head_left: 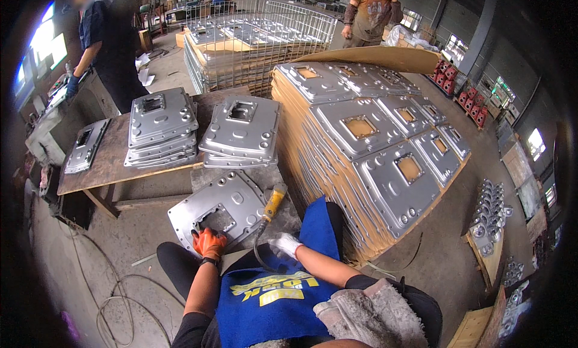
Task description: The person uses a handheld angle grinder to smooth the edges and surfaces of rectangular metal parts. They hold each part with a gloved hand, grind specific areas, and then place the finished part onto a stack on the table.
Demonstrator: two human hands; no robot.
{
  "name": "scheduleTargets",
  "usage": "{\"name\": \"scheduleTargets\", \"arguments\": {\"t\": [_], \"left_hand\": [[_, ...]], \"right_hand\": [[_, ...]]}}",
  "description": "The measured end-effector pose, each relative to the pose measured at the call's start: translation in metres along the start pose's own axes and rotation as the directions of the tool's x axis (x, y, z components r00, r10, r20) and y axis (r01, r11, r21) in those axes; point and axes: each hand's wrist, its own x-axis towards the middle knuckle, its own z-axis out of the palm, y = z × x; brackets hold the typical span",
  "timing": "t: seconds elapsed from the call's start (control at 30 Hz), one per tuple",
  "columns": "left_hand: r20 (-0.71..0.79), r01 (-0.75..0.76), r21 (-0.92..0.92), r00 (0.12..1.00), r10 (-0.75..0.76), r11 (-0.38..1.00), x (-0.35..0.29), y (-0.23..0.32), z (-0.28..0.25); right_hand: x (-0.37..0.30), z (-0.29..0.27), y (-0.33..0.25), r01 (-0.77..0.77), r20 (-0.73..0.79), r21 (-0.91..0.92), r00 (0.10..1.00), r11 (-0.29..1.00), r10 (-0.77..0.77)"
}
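Note:
A grey metal cover plate (232,198) with a rectangular cutout lies tilted on a low support before my knees. My left hand (209,244), in an orange glove, is closed over the near rim of this plate beside the cutout; its fingertips are partly hidden. A yellow hand-held air tool (274,203) rests at the plate's right edge, its dark hose (257,242) curving toward my lap. Just right of the hose, my right hand (285,245) in a white glove is above my blue apron (319,230), fingers loosely stretched, with nothing visible in them.
Stacked cover plates (161,122) stand on a wooden table (114,170) ahead. To the right rises a tall pile of plates layered with cardboard (319,185). Behind is a wire cage (301,23). Hoses (123,294) lie on the floor at left. Two people stand farther back.

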Motion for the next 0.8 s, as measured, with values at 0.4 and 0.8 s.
{"name": "scheduleTargets", "arguments": {"t": [0.4, 0.8], "left_hand": [[0.112, 0.026, -0.107, 0.994, -0.014, 0.994, 0.002, 0.009, -0.010], [0.174, -0.007, 0.056, 0.985, -0.003, 0.998, 0.001, 0.018, -0.024]], "right_hand": [[0.005, -0.005, 0.008, 0.043, -0.064, 0.087, 0.997, 0.995, -0.038], [0.065, -0.035, 0.057, 0.243, -0.336, -0.350, 0.869, 0.905, -0.363]]}}
